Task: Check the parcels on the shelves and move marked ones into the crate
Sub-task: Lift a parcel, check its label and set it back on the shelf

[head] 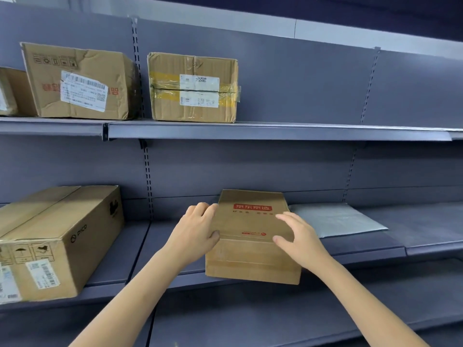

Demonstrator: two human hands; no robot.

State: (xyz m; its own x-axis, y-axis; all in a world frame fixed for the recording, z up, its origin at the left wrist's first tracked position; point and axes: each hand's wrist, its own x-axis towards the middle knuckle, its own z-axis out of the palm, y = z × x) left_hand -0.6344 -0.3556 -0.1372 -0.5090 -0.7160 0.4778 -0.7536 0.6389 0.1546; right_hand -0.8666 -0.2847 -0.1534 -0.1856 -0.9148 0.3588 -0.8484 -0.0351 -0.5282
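At the lower shelf (pixel 370 254), I am gripping a small brown box (pixel 253 236) along its left edge with my left hand (pixel 198 229), while my right hand (pixel 298 236) is resting on top, fingers relaxed. Checking is barely begun: 5 other parcels are waiting, no crate visible. The box is showing red print, overhanging the shelf's front.
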